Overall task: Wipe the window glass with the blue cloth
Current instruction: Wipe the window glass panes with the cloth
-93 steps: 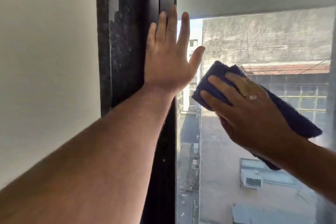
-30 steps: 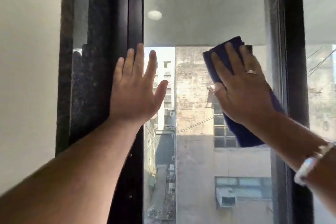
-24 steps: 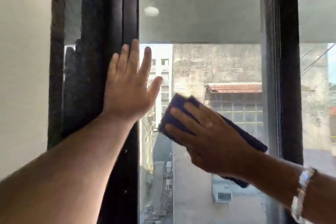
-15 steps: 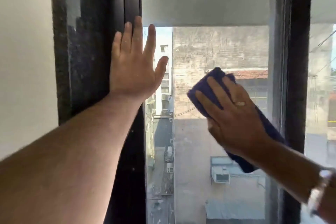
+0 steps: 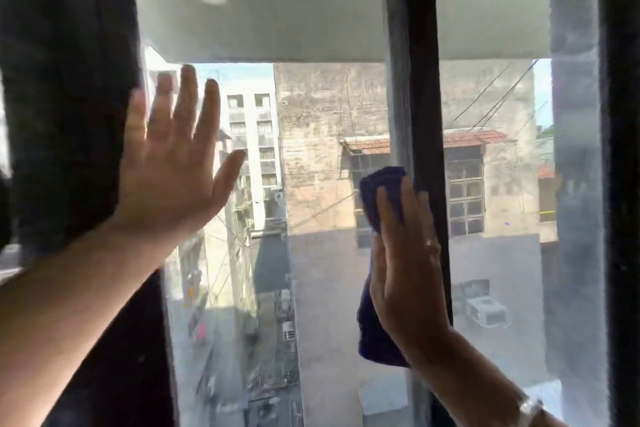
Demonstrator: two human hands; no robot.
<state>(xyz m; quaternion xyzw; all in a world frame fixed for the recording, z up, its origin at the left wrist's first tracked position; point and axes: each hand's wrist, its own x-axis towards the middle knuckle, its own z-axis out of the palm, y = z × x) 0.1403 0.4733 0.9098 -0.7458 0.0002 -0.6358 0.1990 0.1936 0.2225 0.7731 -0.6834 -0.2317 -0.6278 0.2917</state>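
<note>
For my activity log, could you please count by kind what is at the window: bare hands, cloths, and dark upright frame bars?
Bare hands: 2 (left hand, right hand)
Folded blue cloth: 1
Dark upright window frame bars: 3 (left, middle, right)
Total: 6

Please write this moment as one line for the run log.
right hand: presses blue cloth flat on glass beside middle bar | left hand: open, at left frame | step: wiping
</note>
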